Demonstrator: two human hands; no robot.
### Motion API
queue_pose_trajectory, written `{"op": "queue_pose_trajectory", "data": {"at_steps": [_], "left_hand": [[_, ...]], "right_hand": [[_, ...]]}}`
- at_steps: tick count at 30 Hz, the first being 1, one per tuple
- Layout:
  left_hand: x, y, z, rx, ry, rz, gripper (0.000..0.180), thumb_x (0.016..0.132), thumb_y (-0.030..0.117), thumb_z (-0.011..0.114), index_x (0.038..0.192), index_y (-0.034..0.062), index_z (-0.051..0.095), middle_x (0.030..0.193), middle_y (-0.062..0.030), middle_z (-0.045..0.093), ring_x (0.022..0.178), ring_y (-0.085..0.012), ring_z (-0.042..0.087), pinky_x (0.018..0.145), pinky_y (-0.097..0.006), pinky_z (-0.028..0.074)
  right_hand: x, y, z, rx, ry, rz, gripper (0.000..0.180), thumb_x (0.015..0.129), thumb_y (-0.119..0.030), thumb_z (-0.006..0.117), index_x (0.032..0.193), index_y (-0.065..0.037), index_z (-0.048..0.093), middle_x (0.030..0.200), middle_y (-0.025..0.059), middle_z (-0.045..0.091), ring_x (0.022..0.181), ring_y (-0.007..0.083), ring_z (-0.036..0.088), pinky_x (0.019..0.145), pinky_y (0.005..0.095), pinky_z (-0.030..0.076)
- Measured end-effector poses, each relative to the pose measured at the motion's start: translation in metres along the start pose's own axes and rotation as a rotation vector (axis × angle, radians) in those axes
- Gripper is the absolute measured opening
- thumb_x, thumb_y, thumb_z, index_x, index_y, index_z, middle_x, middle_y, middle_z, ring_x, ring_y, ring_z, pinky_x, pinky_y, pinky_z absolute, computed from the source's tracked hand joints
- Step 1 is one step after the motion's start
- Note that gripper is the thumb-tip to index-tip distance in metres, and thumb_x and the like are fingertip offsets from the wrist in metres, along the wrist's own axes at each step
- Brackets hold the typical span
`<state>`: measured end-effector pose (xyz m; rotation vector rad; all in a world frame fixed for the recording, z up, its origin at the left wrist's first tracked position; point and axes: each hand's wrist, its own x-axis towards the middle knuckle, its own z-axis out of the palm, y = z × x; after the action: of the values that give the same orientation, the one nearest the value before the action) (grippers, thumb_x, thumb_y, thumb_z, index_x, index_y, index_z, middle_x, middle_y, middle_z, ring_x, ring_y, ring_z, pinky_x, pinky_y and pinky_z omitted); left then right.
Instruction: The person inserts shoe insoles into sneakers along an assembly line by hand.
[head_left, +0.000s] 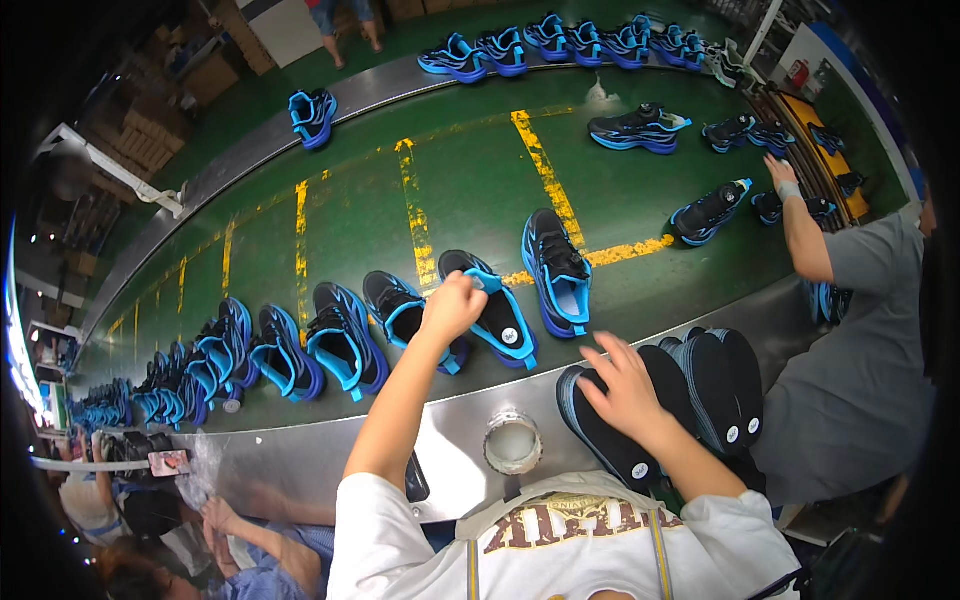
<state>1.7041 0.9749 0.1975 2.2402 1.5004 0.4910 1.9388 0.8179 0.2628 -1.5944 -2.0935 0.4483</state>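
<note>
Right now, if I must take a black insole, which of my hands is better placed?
Your right hand, I think: it is open, right at the black insoles, with nothing visibly held. Your left hand is farther away, curled at a black-and-blue sneaker.

Open passage midway across the green belt (470, 180), shoes (362, 330) lining its near edge, insoles (712, 390) and a round container (512, 441) obstructing the metal ledge (300, 462)

Wearer's hands (455, 306): two. Tub (512, 468): one. Insoles (597, 428): at least four. Shoes (548, 255): over twenty.
</note>
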Motion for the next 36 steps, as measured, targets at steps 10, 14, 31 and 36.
{"op": "queue_pose_trajectory", "data": {"at_steps": [10,14,31,36], "left_hand": [[-0.007,0.034,-0.048,-1.487,0.173,-0.399,0.007,0.073,0.004,0.043,0.067,0.0068,0.042,0.052,0.0008,0.040,0.042,-0.0041,0.029,0.037,-0.019,0.021],[0.013,0.046,-0.011,-0.768,0.198,0.005,0.017,0.072,0.011,0.042,0.087,0.0062,0.048,0.054,-0.0005,0.041,0.041,-0.0096,0.034,0.040,-0.025,0.031],[0.082,0.067,0.090,-0.622,-0.153,-0.514,0.051,0.080,0.046,0.045,0.070,-0.0028,0.057,0.064,-0.0174,0.056,0.063,-0.0258,0.054,0.061,-0.036,0.040],[0.076,0.072,0.103,-0.909,-0.014,-0.672,0.049,0.079,0.044,0.050,0.064,-0.0034,0.053,0.056,-0.0116,0.050,0.056,-0.0164,0.046,0.055,-0.032,0.037]], "right_hand": [[-0.148,0.008,0.010,0.009,-0.228,0.478,0.053,0.063,-0.032,0.069,0.099,-0.003,0.043,0.122,0.0288,0.029,0.103,0.0389,0.042,0.083,0.0416,0.037],[-0.120,-0.005,-0.034,0.072,-0.238,0.299,0.054,0.066,-0.026,0.067,0.108,-0.001,0.044,0.122,0.0306,0.028,0.101,0.0400,0.041,0.082,0.0408,0.038],[0.069,0.056,-0.002,-0.331,-0.196,-0.017,0.014,0.068,-0.013,0.052,0.065,-0.003,0.061,0.099,0.0157,0.055,0.078,0.0265,0.053,0.067,0.0348,0.044],[0.091,0.071,0.048,-0.324,-0.241,0.141,0.012,0.068,-0.009,0.050,0.069,-0.002,0.060,0.085,0.0150,0.055,0.074,0.0279,0.055,0.063,0.0362,0.047]]}}
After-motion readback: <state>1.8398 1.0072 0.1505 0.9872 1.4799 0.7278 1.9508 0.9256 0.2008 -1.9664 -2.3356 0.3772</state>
